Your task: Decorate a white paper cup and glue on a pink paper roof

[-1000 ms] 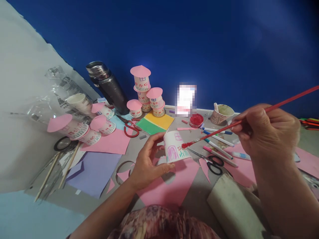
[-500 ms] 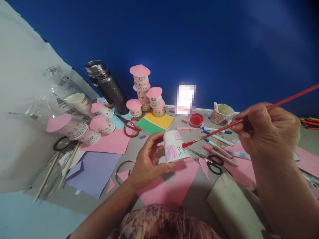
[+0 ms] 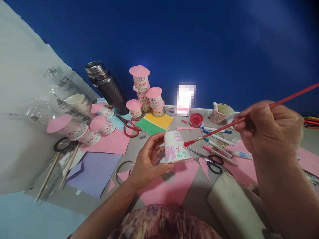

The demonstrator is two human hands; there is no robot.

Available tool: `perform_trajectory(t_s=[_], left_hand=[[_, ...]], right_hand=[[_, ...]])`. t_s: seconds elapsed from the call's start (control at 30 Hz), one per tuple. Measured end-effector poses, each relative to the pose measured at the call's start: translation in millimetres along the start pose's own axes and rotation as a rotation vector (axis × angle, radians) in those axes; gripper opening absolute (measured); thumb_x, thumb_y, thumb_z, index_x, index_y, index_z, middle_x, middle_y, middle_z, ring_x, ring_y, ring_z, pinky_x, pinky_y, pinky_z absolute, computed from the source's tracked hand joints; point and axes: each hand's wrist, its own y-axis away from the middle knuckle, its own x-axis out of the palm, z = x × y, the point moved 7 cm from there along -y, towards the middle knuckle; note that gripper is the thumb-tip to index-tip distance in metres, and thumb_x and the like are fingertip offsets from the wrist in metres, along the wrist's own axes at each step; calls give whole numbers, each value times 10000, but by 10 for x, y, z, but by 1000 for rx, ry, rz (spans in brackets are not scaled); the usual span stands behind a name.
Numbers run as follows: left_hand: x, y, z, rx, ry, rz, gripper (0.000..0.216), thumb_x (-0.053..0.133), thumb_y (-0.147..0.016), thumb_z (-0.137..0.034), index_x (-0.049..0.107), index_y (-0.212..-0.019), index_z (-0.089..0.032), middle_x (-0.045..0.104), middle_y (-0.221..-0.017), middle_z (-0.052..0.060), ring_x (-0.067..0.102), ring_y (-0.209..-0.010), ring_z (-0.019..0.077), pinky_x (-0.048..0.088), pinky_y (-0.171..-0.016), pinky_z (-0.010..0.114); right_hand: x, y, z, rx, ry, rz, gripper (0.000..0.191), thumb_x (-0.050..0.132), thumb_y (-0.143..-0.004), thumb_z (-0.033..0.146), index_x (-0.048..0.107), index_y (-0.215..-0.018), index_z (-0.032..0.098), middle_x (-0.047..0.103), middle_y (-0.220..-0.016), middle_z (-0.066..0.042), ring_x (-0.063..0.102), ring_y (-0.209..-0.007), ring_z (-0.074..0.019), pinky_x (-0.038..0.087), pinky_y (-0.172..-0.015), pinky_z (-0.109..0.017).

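Note:
My left hand (image 3: 149,162) grips an upside-down white paper cup (image 3: 171,141), thumb at its lower rim and fingers behind it. On the cup are a purple door, a purple window, green grass strokes and small red dots. Between thumb and fingers, my right hand (image 3: 270,129) pinches a long red paintbrush (image 3: 224,127). Its bristles, loaded with red paint, are at the cup's right side; whether they touch it I cannot tell. A small pot of red paint (image 3: 195,119) stands behind the cup.
Paper-cup towers with pink cone roofs (image 3: 141,79) stand at the back beside a dark flask (image 3: 108,86). Black-handled scissors (image 3: 214,162) and several markers (image 3: 219,149) lie right of the cup. A patterned cup (image 3: 220,113) is behind them. Pink paper (image 3: 161,192) lies below my hands.
The brush tip has shifted slightly right on the cup, and my right hand has moved a little to the right with it. The left hand and cup are nearly still.

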Motion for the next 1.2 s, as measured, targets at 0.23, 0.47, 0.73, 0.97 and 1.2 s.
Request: perform_trajectory(t_s=[0.23,0.47,0.73,0.97,1.2], left_hand=[[26,-6,56,-55,55,17,799,948,-691,-250,562,-1389,-293,631,-1454,128,616,-1346,324,551,-1026,419],[37,-6,70,-55,53,34,804,953,-686,-250,564,-1389,-303,643,-1435,116,642,-1302,297,551,-1007,393],[46,-4,75,-49,75,40,794,955,-690,-253,564,-1379,-304,641,-1436,114,643,-1300,299,550,-1023,404],[33,-10,73,-28,52,36,802,962,-680,-257,576,-1381,-305,652,-1409,107,645,-1292,296,549,-1019,394],[38,-14,119,-42,58,57,817,969,-677,-264,568,-1389,-307,648,-1405,112,624,-1316,308,555,-1014,395]], right_hand=[[11,12,30,-19,25,53,269,845,-811,369,733,-635,198,669,-528,-26,573,-392,-121,344,-301,-235],[34,34,19,-56,54,103,272,839,-820,388,751,-648,197,682,-547,-24,604,-403,-133,353,-306,-228],[-2,14,48,-78,52,75,270,838,-815,375,742,-635,198,675,-540,-27,598,-409,-129,343,-306,-223],[-1,22,56,-85,68,70,270,848,-806,391,755,-645,195,673,-551,-30,577,-419,-120,354,-319,-221],[44,48,74,-114,94,91,213,798,-817,321,762,-638,212,676,-551,-23,572,-409,-123,330,-312,-235]])
